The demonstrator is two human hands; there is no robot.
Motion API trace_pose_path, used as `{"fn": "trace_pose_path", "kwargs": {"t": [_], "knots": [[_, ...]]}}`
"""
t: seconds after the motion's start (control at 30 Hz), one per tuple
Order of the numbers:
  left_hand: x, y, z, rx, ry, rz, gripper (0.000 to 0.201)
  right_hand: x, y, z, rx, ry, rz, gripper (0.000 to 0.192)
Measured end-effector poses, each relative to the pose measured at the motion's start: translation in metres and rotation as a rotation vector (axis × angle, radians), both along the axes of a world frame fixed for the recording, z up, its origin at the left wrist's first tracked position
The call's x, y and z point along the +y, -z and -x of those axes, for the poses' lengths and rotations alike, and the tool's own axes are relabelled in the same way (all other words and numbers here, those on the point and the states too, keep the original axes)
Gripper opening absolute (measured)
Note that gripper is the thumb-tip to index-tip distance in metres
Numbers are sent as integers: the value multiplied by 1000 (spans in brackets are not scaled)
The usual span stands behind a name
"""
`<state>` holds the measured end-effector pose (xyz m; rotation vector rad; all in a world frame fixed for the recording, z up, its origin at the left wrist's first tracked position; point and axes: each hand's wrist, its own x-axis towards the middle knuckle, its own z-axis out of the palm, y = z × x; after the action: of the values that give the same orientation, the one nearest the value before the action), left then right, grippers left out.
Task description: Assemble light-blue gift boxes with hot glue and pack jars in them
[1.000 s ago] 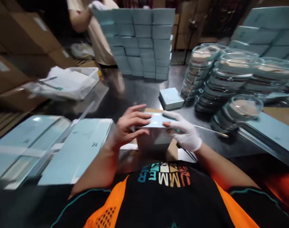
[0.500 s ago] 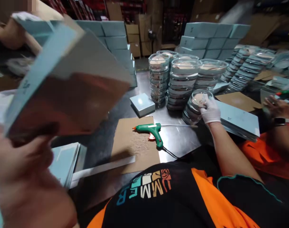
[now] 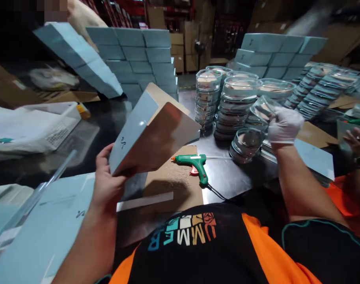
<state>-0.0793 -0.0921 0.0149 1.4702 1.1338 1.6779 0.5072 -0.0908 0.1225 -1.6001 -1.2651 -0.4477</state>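
Observation:
My bare left hand (image 3: 110, 173) grips a light-blue cardboard box piece (image 3: 156, 136) by its lower left corner, tilted in the air with its brown-grey face toward me. My right hand (image 3: 286, 125), in a white glove, is closed on a clear round plastic container (image 3: 263, 107), raised and tilted above a short stack of similar containers (image 3: 246, 146). Between my hands, a green glue gun (image 3: 199, 162) with an orange tip lies on a brown cardboard sheet (image 3: 180, 185), a glue stick in its back.
Tall stacks of clear round containers (image 3: 237, 106) stand ahead. Light-blue boxes are piled at back left (image 3: 135, 53) and back right (image 3: 261, 43). A white basket (image 3: 60, 132) and blue sheets (image 3: 61, 205) lie left. At right, a co-worker's hand (image 3: 357, 142) is near another green tool.
My left hand has brought the blue box piece rightward and farther from me, over the cardboard sheet. My right hand has lifted a clear container off the short stack.

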Motion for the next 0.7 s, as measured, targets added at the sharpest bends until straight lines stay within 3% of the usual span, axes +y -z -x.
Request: {"fn": "trace_pose_path", "kwargs": {"t": [0.07, 0.1, 0.2, 0.3, 0.37, 0.43, 0.53, 0.63, 0.7], "knots": [[-1, 11, -10, -4, 35, 45, 95, -13, -18, 26, 34, 69, -95, 10], [-3, 16, -16, 3, 50, 63, 95, -21, -26, 44, 41, 21, -167, 13], [-9, 36, -36, 20, 96, 117, 95, -48, -43, 102, 86, -356, -289, 30], [-17, 61, -53, -44, 206, 195, 98, -68, -48, 155, 246, -781, 4, 30], [-24, 79, -59, -53, 320, 217, 96, -73, -45, 183, 214, -966, 257, 26], [-30, 93, -61, 0, 386, 217, 93, -73, -35, 204, 78, -1040, 353, 22], [-38, 104, -56, 129, 359, 280, 90, -70, -9, 225, 107, -1104, 222, 48], [-43, 108, -49, 238, 326, 325, 97, -67, 33, 234, 275, -1069, 20, 71], [-46, 109, -45, 275, 315, 272, 108, -68, 69, 237, 274, -990, -13, 86]]}}
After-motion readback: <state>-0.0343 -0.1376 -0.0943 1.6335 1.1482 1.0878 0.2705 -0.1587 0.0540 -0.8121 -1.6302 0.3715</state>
